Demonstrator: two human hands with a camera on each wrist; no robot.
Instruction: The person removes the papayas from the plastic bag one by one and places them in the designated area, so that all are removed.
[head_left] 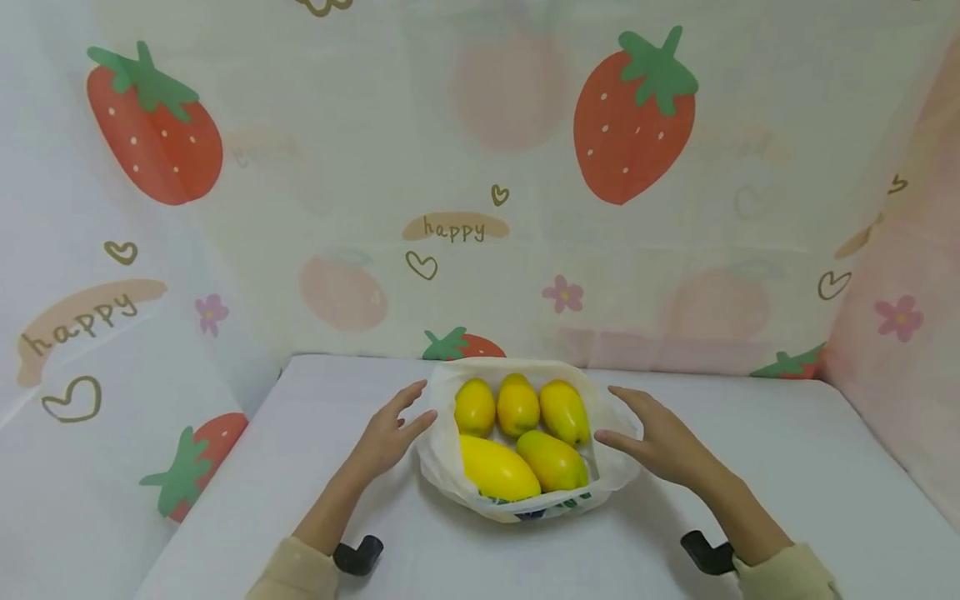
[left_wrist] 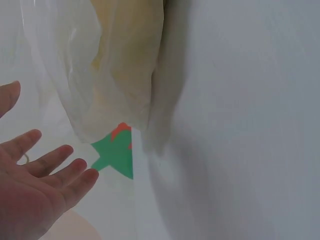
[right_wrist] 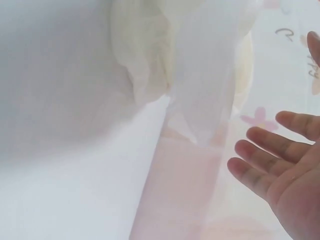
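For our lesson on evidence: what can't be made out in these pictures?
Head view: undersides of yellow fruits, hidden inside white bag.
Left wrist view: part of left hand, cut off by left edge.
Right wrist view: part of right hand, cut off by right edge.

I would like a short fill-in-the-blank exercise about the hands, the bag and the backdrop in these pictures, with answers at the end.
In the bag, ____ fruits are visible.
The row nearest the backdrop has ____ of them.
The left hand and right hand hold ____.
The word printed on the backdrop is "____".

Missing words: five; three; nothing; happy.
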